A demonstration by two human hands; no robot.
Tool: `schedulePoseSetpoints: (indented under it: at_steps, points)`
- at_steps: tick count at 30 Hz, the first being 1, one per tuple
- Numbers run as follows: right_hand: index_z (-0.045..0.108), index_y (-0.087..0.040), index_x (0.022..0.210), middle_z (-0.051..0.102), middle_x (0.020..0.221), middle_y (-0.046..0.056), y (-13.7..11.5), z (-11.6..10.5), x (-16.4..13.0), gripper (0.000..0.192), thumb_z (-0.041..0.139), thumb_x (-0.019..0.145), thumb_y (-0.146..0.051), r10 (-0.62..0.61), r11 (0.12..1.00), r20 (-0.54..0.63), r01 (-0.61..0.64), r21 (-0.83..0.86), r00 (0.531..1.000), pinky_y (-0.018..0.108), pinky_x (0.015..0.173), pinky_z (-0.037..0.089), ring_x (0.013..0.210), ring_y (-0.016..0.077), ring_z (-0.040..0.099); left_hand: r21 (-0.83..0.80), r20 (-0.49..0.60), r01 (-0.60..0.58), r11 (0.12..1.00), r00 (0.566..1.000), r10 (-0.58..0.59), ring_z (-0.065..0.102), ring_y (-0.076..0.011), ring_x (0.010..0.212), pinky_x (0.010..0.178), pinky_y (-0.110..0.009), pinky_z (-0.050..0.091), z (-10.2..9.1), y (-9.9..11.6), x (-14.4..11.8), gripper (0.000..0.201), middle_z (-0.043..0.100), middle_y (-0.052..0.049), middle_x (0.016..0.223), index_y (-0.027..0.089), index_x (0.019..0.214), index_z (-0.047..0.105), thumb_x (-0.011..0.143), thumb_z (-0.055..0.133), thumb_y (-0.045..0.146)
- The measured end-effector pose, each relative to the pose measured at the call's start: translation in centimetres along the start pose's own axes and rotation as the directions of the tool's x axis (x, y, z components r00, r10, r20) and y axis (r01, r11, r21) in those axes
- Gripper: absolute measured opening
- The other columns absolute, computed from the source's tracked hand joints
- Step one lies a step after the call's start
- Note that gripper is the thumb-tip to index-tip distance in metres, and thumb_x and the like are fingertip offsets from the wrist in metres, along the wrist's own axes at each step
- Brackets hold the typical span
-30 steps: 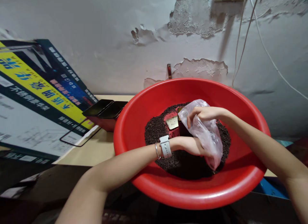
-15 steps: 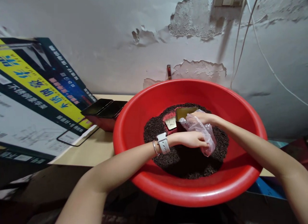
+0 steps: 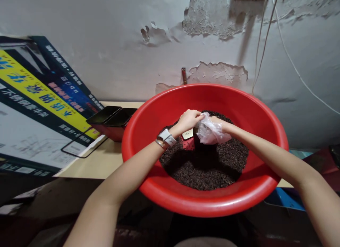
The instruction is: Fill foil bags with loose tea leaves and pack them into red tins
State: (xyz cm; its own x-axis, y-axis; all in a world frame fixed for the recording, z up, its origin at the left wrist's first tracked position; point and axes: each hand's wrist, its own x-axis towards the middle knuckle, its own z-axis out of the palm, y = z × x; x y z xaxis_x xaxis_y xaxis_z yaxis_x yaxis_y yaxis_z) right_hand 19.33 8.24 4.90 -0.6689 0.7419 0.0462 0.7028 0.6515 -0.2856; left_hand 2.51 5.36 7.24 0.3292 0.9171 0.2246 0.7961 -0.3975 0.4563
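Note:
A thin clear plastic bag point(image 3: 209, 132) hangs crumpled between my hands, low over the middle of the red basin point(image 3: 202, 208). My left hand point(image 3: 190, 119) pinches its upper left edge between thumb and fingers. On the other side my right hand point(image 3: 218, 123) is closed on the bag, which covers most of its fingers. Under the left hand lies a red tin point(image 3: 189, 143) with a pale handwritten label point(image 3: 187, 134); hands and bag cover much of it. Dark, short shredded pieces like loose tea leaves point(image 3: 209, 176) spread over the basin floor around it.
Left of the basin, two dark-lined open containers point(image 3: 113, 116) and a thin black wire frame point(image 3: 79, 156) sit on the pale tabletop point(image 3: 92, 169). A large printed carton point(image 3: 39, 105) leans there. Behind is a peeling wall point(image 3: 106, 56) with hanging cables point(image 3: 261, 56).
My left hand has gone from the near lower side of the bag to its far upper left edge. The bag has bunched up and now hides the tin's gold interior.

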Motion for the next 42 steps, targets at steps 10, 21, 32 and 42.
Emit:
schedulePoseSetpoints:
  at_steps: [10,21,32,42]
  points:
    - [0.052,-0.015,0.124,0.064,0.106,0.015,-3.1,-7.5,-3.3,0.033,0.034,0.098,-0.025,0.287,0.948,-0.65,-0.306,0.086,0.704,0.035,0.078,0.045,0.095,0.0252,0.06,0.022,-0.582,0.243,0.97,0.792,-0.185,0.066,-0.0255,0.093,0.08,-0.032,0.045,-4.3,-1.7,0.5,0.038,0.071,-0.014,0.103,0.015,0.122,0.06,0.099,0.031,0.021]
    - [0.067,-0.011,0.099,0.07,0.104,0.019,-3.5,-1.8,-1.3,0.028,0.049,0.08,-0.003,0.357,0.927,-0.02,-0.357,-0.119,0.934,0.027,0.074,0.045,0.095,0.0259,0.066,0.515,0.133,-0.191,0.836,0.981,0.142,0.064,-0.0264,0.104,0.081,-0.032,0.05,0.1,1.1,-0.6,0.029,0.069,-0.015,0.107,0.012,0.111,0.065,0.094,0.041,0.012]
    - [0.059,-0.015,0.118,0.069,0.082,0.009,-1.7,-8.5,-3.3,0.036,0.033,0.098,-0.029,0.365,0.916,-0.657,-0.129,0.38,0.659,0.034,0.076,0.052,0.083,0.0217,0.067,0.082,-0.709,0.03,0.996,0.705,0.037,0.062,-0.0215,0.101,0.086,-0.032,0.05,-6.2,1.1,-1.6,0.037,0.067,-0.009,0.109,0.019,0.114,0.062,0.089,0.039,0.005]
    - [0.058,-0.012,0.124,0.072,0.104,0.016,-3.3,-4.1,-1.4,0.046,0.028,0.102,-0.04,0.306,0.571,0.071,-0.243,0.784,0.949,0.03,0.08,0.056,0.087,0.018,0.07,-0.56,-0.177,0.129,0.818,0.946,-0.271,0.062,-0.017,0.074,0.071,-0.028,0.051,-3.2,1.7,-0.5,0.031,0.067,-0.007,0.076,0.012,0.076,0.062,0.09,0.044,0.033]
